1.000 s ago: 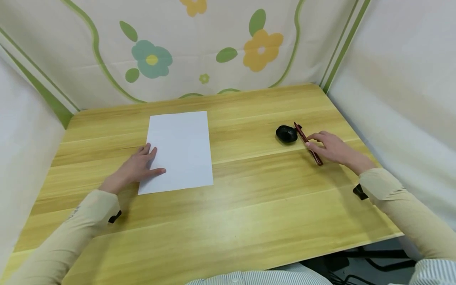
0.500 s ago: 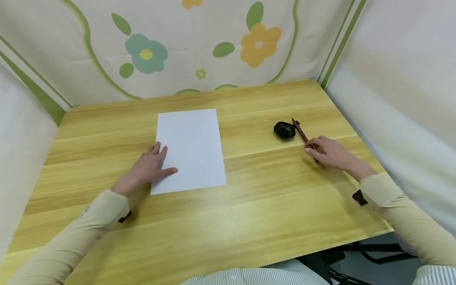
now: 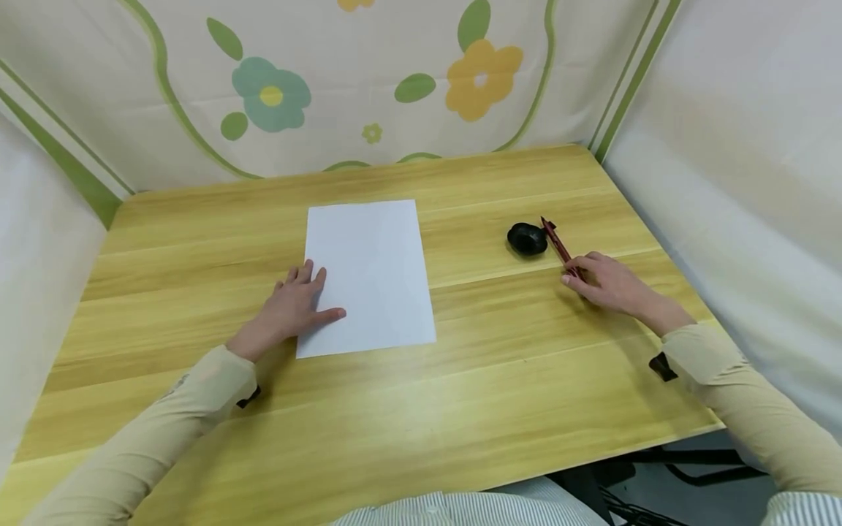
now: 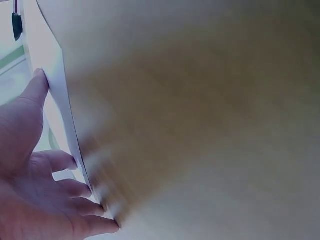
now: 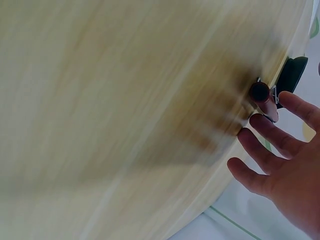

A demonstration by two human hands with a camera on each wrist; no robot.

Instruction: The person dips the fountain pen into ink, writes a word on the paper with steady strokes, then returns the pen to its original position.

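Observation:
My left hand [image 3: 291, 305] rests with spread fingers on the left edge of a blank white sheet of paper [image 3: 378, 277], thumb on the sheet. The left wrist view shows the fingertips [image 4: 87, 190] along the paper's edge. On the right of the table, my right hand [image 3: 608, 283] is over the lower part of a dark red pen [image 3: 559, 241], hiding its near end. In the right wrist view the fingers are loosely extended, with fingertips [image 5: 256, 118] right at the pen [image 5: 267, 105]. A small rounded black object [image 3: 528, 239] lies beside the pen's far end.
The wood-grain table [image 3: 421, 409] is bounded by a flowered fabric wall [image 3: 342, 66] at the back and a plain white fabric wall [image 3: 737, 183] at the right. A black metal frame [image 3: 697, 467] shows below the table's front right edge.
My left hand and the paper have slid rightward together. My right hand has come down closer over the pen, covering more of its near end. The head view has shifted slightly.

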